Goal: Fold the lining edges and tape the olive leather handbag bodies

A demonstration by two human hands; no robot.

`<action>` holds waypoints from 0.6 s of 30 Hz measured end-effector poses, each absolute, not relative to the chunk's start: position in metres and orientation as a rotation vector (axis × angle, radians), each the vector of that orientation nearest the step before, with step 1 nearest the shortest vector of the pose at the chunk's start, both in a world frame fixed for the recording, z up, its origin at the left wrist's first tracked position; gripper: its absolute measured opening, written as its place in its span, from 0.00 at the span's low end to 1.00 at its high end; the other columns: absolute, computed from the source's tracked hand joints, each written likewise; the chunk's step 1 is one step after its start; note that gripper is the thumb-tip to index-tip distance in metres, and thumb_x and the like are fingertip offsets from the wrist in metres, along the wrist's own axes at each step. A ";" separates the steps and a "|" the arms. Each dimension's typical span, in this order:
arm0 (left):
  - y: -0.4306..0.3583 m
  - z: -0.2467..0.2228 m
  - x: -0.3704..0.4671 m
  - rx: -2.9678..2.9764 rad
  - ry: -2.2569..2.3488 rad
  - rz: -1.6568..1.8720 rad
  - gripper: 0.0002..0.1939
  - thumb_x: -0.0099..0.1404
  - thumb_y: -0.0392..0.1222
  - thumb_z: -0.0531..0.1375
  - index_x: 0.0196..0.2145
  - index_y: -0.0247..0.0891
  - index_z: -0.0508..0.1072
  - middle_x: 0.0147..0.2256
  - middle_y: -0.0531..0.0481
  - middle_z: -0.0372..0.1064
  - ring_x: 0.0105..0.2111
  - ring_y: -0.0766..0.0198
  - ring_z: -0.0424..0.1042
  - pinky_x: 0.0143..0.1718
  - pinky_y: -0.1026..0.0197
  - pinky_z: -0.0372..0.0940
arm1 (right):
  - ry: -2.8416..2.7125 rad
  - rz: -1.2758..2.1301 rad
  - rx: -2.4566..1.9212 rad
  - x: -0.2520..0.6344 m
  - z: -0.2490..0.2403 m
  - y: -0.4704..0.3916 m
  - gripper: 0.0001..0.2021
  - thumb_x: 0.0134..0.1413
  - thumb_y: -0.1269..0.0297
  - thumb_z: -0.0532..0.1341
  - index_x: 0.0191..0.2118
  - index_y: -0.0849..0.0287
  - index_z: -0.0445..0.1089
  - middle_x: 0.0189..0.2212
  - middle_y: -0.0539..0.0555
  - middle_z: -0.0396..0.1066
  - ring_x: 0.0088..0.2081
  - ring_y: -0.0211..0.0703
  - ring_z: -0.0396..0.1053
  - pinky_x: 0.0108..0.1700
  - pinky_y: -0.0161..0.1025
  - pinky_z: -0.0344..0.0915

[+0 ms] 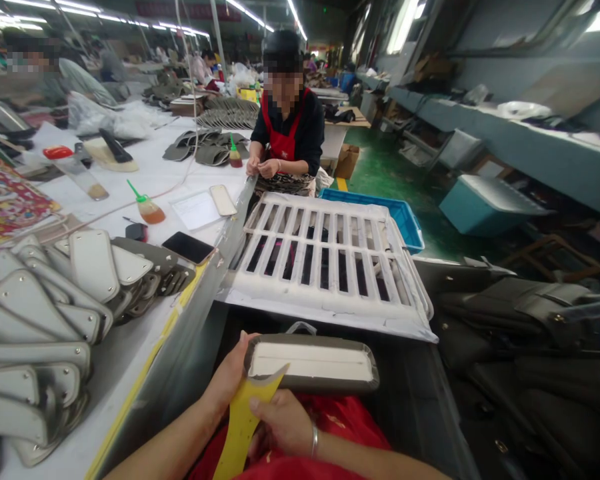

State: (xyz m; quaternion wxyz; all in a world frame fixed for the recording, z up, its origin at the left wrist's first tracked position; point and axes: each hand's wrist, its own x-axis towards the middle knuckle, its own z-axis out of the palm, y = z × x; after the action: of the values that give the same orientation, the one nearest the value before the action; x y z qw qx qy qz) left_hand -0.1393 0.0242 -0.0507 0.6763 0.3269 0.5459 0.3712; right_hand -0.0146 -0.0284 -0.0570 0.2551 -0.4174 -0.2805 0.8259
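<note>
In front of me is a dark grey, rounded rectangular piece (325, 385) with a white inset panel (313, 362) on its top side. My left hand (234, 370) is closed around its left end. My right hand (285, 423) grips a flat yellow scraper-like tool (245, 413) with a curved, notched tip. That tip lies over the left part of the white panel; whether it touches is unclear. A silver bracelet (315, 440) circles my right wrist. Red cloth (350, 417) lies below both hands.
Ahead stands a white slatted rack (325, 293), with a blue crate (405, 223) behind it. Grey panels (45, 307), a phone (187, 247) and a glue bottle (150, 209) lie on the left table. Dark bags (530, 347) are piled at right. A co-worker (293, 133) sits opposite.
</note>
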 end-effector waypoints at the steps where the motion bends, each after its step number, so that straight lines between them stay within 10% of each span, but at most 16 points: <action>1: 0.025 -0.052 -0.139 0.752 1.239 0.840 0.34 0.61 0.65 0.44 0.53 0.36 0.62 0.38 0.48 0.72 0.38 0.57 0.70 0.39 0.59 0.64 | -0.762 2.232 -1.136 -0.014 -0.061 -0.029 0.27 0.33 0.41 0.63 0.26 0.66 0.71 0.21 0.60 0.71 0.14 0.34 0.63 0.16 0.30 0.59; 18: 0.028 -0.044 -0.130 0.900 1.467 0.842 0.29 0.60 0.62 0.47 0.45 0.36 0.68 0.38 0.47 0.72 0.40 0.54 0.69 0.37 0.60 0.64 | -0.725 2.188 -1.302 -0.014 -0.051 -0.028 0.33 0.23 0.36 0.62 0.23 0.67 0.68 0.12 0.54 0.65 0.12 0.34 0.61 0.13 0.29 0.58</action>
State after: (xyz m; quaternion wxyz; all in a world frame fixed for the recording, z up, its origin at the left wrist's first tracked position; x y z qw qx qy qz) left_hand -0.1301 0.0285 -0.0438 0.5752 0.3841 0.6264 0.3595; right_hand -0.0140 -0.0278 -0.0510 0.2446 -0.4769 -0.2656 0.8014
